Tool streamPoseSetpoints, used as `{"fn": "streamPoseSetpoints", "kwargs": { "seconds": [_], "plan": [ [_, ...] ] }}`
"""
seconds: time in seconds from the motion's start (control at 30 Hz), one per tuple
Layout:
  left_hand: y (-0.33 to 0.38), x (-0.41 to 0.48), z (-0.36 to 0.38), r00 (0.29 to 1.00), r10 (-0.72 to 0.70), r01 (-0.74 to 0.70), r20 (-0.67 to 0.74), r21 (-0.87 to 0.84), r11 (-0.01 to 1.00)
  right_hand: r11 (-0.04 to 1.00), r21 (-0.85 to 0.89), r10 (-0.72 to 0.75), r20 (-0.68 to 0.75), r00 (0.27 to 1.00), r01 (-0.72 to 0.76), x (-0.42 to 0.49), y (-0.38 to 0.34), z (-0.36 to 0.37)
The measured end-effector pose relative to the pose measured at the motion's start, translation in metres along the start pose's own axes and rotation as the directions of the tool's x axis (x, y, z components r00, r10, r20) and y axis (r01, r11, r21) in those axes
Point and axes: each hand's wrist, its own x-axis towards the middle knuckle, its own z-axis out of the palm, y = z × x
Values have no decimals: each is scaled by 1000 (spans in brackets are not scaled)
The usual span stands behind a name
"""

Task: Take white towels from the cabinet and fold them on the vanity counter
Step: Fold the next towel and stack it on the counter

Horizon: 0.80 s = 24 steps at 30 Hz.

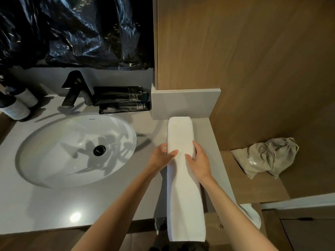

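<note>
Item: white towel point(183, 187), one, folded lengthwise into a long narrow strip. It lies on the right end of the vanity counter point(54, 205), its far end just short of the grey upstand at the back right corner and its near end hanging past the front edge. Left hand point(162, 157): at the strip's left side about midway along, thumb laid on top, fingers curled against the edge, grasping the towel. Right hand point(198, 161): opposite it on the strip's right side, fingers wrapped over that edge, thumb on top, likewise grasping the towel. Oval white sink point(54, 160): set into the counter left of the towel, with a black drain point(99, 150) at its centre. Black faucet point(75, 89): at the back edge behind the sink. Black tubes point(119, 98): stacked flat at the back edge, right of the faucet. Two bottles point(16, 104): at the back left corner. Black plastic sheet point(72, 29): hanging above the back edge. Grey drawstring bag point(266, 156): lying on a wooden shelf point(244, 187) beyond the counter's right edge. White cloth point(252, 214): partly visible below that shelf, kind unclear.
</note>
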Motion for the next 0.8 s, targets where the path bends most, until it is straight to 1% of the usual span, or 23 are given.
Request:
{"fn": "streamPoseSetpoints", "kwargs": {
  "seconds": [0.1, 0.23, 0.3, 0.4, 0.5, 0.57, 0.7, 0.8],
  "plan": [
    [3, 7, 6, 999, -33, 32, -24, -56, 998, 999, 0, 48, 32, 998, -48, 10, 1, -2],
    [-3, 10, 7, 1000, -7, 7, 5, -87, 996, 996, 76, 42, 94, 995, -49, 16, 1, -7],
    [-3, 7, 6, 1000, -2, 4, 13, -159, 987, 994, 110, 13, 96, 995, -24, 14, 2, -11],
    [-5, -3, 2, 999, -3, 18, 43, -352, 936, 985, 171, -44, 92, 995, 28, 4, 2, -17],
    [6, -22, -9, 996, 13, 34, 88, -515, 856, 961, 251, -131, 38, 991, 117, -15, -11, -29],
    [16, -34, -17, 993, 65, -1, 95, -561, 828, 940, 283, -195, -15, 981, 191, -31, -23, -39],
    [48, -66, -34, 984, 170, -114, 54, -543, 832, 900, 300, -291, -130, 948, 317, -72, -52, -62],
    [78, -91, -50, 955, 296, -256, 10, -473, 843, 875, 271, -348, -222, 911, 401, -104, -74, -82]
  ]
}}
